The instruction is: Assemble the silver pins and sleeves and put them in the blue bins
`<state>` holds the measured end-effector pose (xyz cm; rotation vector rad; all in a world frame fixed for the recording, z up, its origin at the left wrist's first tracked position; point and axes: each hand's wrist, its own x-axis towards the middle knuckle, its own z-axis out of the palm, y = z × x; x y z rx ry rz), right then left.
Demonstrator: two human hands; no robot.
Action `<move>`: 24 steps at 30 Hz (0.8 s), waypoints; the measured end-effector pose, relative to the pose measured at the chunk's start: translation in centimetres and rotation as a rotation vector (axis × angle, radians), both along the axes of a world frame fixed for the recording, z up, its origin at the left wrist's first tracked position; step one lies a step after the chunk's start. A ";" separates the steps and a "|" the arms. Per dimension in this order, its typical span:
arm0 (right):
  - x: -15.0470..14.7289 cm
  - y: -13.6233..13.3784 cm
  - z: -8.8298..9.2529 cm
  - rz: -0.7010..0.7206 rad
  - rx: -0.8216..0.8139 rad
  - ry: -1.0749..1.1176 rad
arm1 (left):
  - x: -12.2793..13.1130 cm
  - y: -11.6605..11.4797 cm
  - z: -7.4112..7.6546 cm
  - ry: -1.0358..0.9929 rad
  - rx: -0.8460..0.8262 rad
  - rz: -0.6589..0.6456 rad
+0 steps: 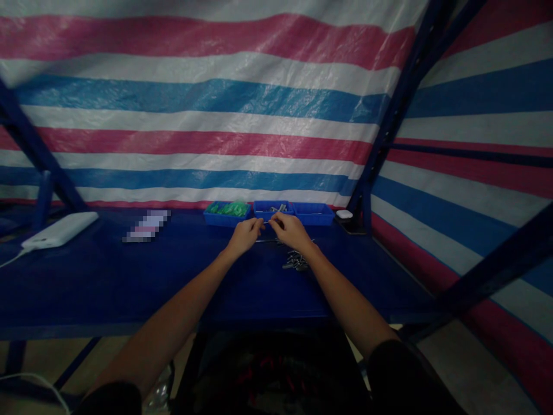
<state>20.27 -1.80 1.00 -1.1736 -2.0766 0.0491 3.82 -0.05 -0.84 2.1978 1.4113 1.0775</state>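
My left hand and my right hand are close together over the blue table, fingers pinched. Between their fingertips runs a small, thin, light-coloured piece, too small to name. Both hands appear to grip it, one from each side. Just below them on the tabletop lies a thin metal rod, partly hidden by my right hand. Nearer to me, beside my right wrist, is a loose pile of small metal parts.
Behind my hands stand blue bins: one with green pieces, one with metal parts, and a third bin. A white power bank with a cable and a blurred flat object lie left. A small white case sits right.
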 end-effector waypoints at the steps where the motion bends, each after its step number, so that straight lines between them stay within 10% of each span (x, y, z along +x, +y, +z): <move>1: 0.3 -0.1 0.5 -0.010 0.046 0.006 | 0.0 0.1 -0.1 0.008 -0.012 -0.008; 7: 4.6 1.0 3.3 -0.474 0.269 0.195 | -0.9 0.6 -1.5 0.357 0.001 -0.064; 15: 10.3 3.2 -1.4 -0.836 -0.290 0.140 | -1.0 0.2 -1.2 0.523 -0.114 -0.048; 24: 3.6 1.0 0.4 -0.157 -0.075 0.043 | -0.2 1.0 -1.9 0.159 -0.098 -0.091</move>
